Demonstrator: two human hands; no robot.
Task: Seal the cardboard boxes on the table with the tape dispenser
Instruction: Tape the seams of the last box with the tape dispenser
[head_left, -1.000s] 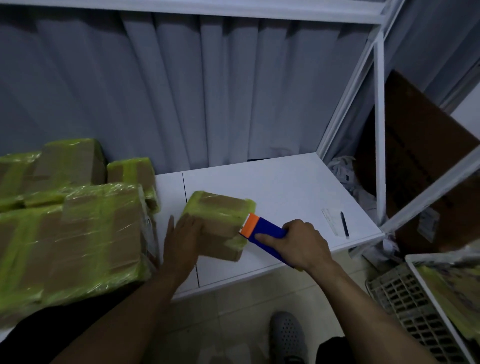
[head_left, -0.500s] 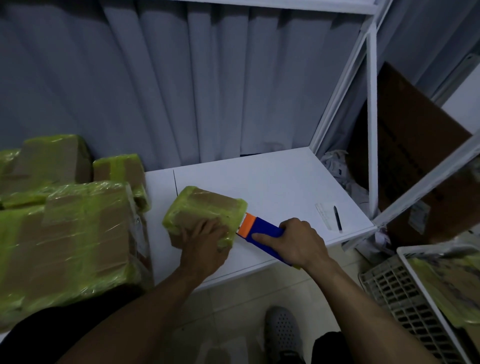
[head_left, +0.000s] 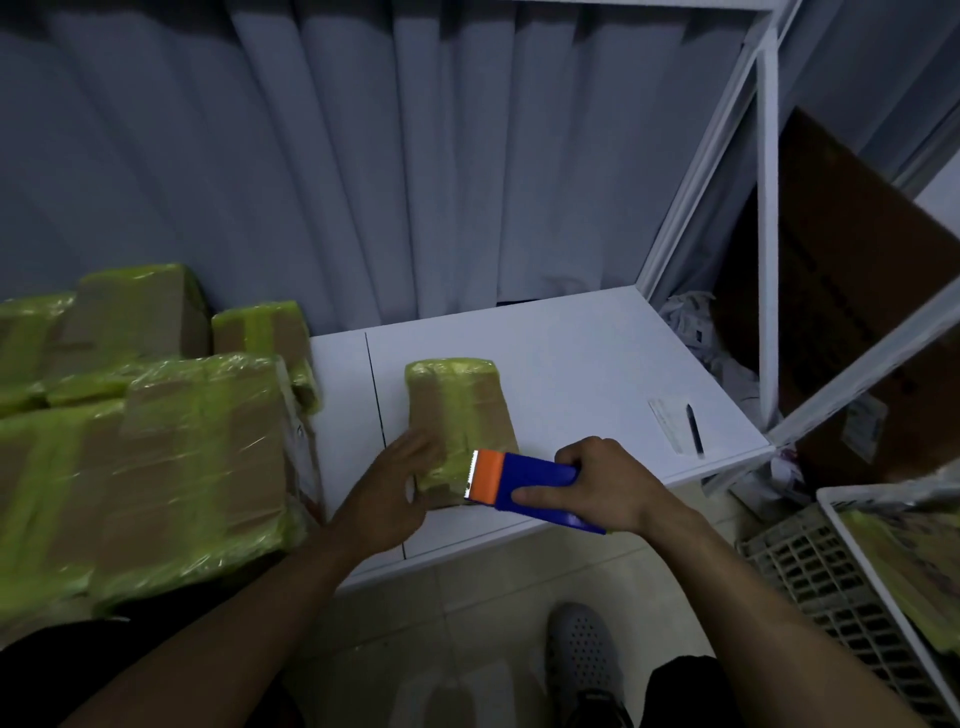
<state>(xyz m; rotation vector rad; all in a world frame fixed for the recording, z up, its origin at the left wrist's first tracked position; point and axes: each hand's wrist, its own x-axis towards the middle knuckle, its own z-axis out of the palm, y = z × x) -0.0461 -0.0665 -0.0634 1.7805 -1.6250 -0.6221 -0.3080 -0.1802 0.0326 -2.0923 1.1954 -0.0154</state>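
Dim bluish light, glare on the taped boxes (head_left: 156, 457), blurred left hand (head_left: 387, 493), wide-angle bending at edges

Small box (head_left: 467, 410): matt brown cardboard, glossy yellow-green tape bands. Tape dispenser (head_left: 524, 480): smooth blue plastic body, orange plastic head, toothed metal edge. Desk (head_left: 571, 364): smooth white, matt. Far curtain (head_left: 363, 182): grey cloth, soft folds. Left boxes (head_left: 156, 457): cardboard under shiny crinkled tape. Floor (head_left: 467, 597): glossy tile.
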